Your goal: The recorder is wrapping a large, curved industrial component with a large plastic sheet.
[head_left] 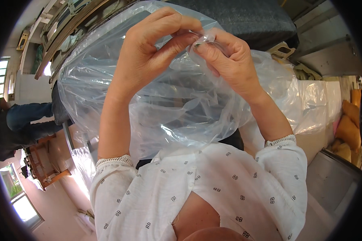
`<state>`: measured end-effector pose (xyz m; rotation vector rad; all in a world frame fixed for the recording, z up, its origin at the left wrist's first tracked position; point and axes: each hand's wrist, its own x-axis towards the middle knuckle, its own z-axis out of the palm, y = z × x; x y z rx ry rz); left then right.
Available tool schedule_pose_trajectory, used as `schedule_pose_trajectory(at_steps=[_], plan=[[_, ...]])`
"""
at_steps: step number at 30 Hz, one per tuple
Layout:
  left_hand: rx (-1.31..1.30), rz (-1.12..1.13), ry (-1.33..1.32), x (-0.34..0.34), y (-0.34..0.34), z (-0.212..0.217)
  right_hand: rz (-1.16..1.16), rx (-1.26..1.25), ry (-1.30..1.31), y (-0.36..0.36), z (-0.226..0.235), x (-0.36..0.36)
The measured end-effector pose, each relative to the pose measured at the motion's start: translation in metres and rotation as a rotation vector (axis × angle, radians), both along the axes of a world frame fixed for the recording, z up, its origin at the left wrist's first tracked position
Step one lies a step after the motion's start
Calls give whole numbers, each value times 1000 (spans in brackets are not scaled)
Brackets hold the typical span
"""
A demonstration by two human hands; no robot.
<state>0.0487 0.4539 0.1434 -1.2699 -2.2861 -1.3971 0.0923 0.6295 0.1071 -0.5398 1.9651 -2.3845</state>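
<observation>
A big sheet of clear plastic film [157, 108] spreads in front of me, creased and shiny. My left hand [157, 42] and my right hand [227, 56] meet near the top of the view, both closed on a gathered edge of this film. Thumb and forefinger of each hand pinch it, and a twisted bit of film shows between the fingertips. Whether anything else lies inside the pinch is hidden. Behind my hands, a dark grey cushion-like block [253, 24] lies partly under the film.
Long wooden strips [76, 34] lean at the upper left. Another person's legs in jeans [30, 116] are at the far left. More wrapped film [309, 100] lies at the right, near brown-orange pieces [348, 128]. A grey metal-looking panel [330, 180] stands at the lower right.
</observation>
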Motion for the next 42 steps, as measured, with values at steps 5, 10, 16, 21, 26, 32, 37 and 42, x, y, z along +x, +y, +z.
schedule_pose_trajectory(at_steps=[5, 10, 16, 21, 26, 32, 37, 42], plan=[[65, 89, -8, 10, -2, -9, -90, 134, 72, -2, -3, 2], [105, 107, 33, 21, -2, -10, -172, 178, 207, -10, -9, 3], [135, 210, 87, 32, -5, -12, -211, 326, 375, -17, -4, 11], [218, 281, 159, 40, -11, -17, -200, 314, 357, -25, 4, 18], [296, 326, 174, 47, -17, -24, -215, 289, 396, -29, -3, 20], [338, 385, 226, 52, -28, -34, -177, 309, 417, -43, -1, 23], [336, 424, 407, 49, -37, -44, -121, 313, 446, -51, 5, 20], [353, 427, 441, 48, -40, -47, -28, 73, 179, -54, 7, 25]])
